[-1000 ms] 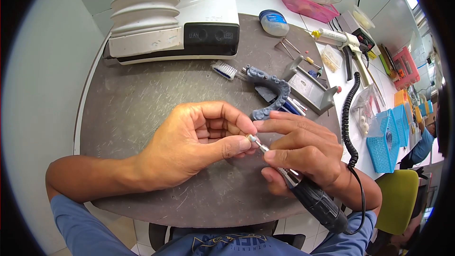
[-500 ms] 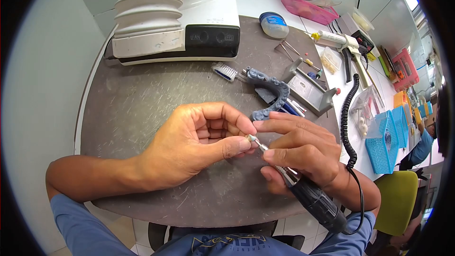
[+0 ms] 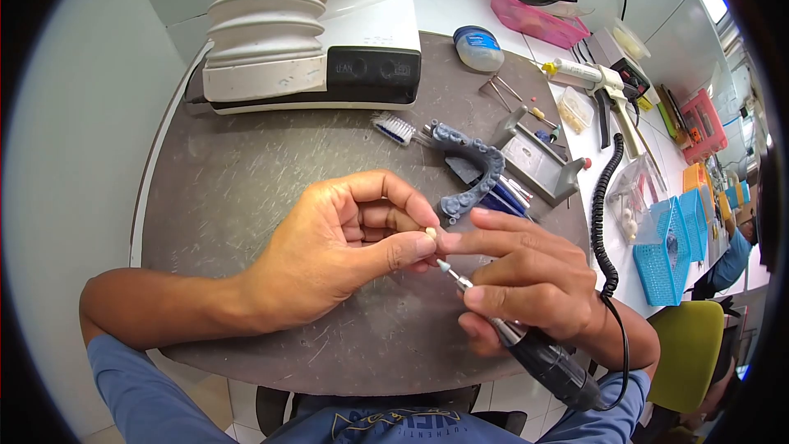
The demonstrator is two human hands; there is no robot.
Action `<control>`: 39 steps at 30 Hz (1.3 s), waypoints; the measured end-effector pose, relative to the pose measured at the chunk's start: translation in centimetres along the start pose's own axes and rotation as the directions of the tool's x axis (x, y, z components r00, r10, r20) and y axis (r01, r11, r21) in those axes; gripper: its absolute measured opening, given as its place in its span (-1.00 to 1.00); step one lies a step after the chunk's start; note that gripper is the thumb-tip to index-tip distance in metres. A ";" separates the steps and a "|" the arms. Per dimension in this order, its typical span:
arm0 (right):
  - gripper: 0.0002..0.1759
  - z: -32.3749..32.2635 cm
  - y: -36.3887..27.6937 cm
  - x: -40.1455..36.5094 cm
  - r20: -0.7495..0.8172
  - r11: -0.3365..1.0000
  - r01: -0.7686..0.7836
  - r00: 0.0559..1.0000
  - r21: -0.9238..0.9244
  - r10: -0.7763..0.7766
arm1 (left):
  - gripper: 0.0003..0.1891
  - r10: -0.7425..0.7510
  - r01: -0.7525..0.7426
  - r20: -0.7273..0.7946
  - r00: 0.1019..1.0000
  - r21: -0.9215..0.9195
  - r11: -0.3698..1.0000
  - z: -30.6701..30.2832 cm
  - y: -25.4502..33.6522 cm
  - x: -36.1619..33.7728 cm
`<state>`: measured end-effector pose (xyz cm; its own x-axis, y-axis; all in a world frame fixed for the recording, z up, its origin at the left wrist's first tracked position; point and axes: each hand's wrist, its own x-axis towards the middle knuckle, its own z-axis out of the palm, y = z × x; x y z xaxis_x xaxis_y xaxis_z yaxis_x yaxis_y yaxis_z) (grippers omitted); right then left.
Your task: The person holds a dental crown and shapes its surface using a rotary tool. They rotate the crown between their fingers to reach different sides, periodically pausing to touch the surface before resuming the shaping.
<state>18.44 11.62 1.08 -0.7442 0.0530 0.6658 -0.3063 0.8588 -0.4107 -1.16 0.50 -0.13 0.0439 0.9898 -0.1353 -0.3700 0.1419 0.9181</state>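
Between the thumb and index finger of my left hand [image 3: 349, 238] is a small cream dental crown [image 3: 431, 233]. My right hand [image 3: 526, 279] is wrapped round a black and silver rotary handpiece [image 3: 546, 362], which has a pale pointed grinding tip [image 3: 444, 265]. That tip sits just below the crown, apart from it. One outstretched right finger reaches to the left fingertips beside the crown. Beyond the hands lies a grey dental arch model [image 3: 477, 168], with a white-bristled brush [image 3: 394, 128] to its left.
A white extraction unit [image 3: 374, 16] with a ribbed hose stands at the back. Right of the model are a grey metal stand [image 3: 534, 156] and a coiled black cord [image 3: 604, 222]. Blue baskets [image 3: 662, 259] and a green chair [image 3: 694, 353] are farther right, near another person's sleeve [image 3: 727, 261].
The handpiece tip has moved down and away from the crown, which it met before. My right hand has shifted slightly right and down. The crown shows more clearly in my left fingers.
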 end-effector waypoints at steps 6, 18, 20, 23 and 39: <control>-0.74 0.2 0.2 -0.2 0.019 1.000 0.024 1.000 -0.001 -0.024 | -0.83 -0.031 0.031 -0.019 0.999 0.010 0.999 0.2 0.2 -0.2; -0.74 0.2 0.2 -0.2 0.001 1.000 -0.010 1.000 0.010 0.010 | -0.82 0.041 -0.042 -0.052 0.998 -0.017 0.999 0.2 -0.3 0.0; -0.74 0.2 0.2 -0.2 -0.001 1.000 -0.005 1.000 0.018 0.005 | -0.81 0.053 -0.053 -0.051 0.997 0.002 0.999 0.0 -0.5 0.0; -0.74 0.2 0.2 -0.1 0.001 1.000 0.005 1.000 0.011 -0.005 | -0.80 0.055 -0.055 -0.055 0.997 0.004 0.998 0.3 0.0 -0.1; -0.66 -0.1 0.3 -0.2 0.046 1.000 -0.026 0.999 0.007 0.025 | -0.80 0.030 -0.033 -0.100 0.995 -0.022 0.999 0.6 0.0 -0.3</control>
<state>18.57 11.88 0.85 -0.7785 0.0511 0.6256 -0.2913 0.8534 -0.4322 -0.65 0.23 0.15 -0.0602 0.9878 -0.1439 -0.3920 0.1092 0.9134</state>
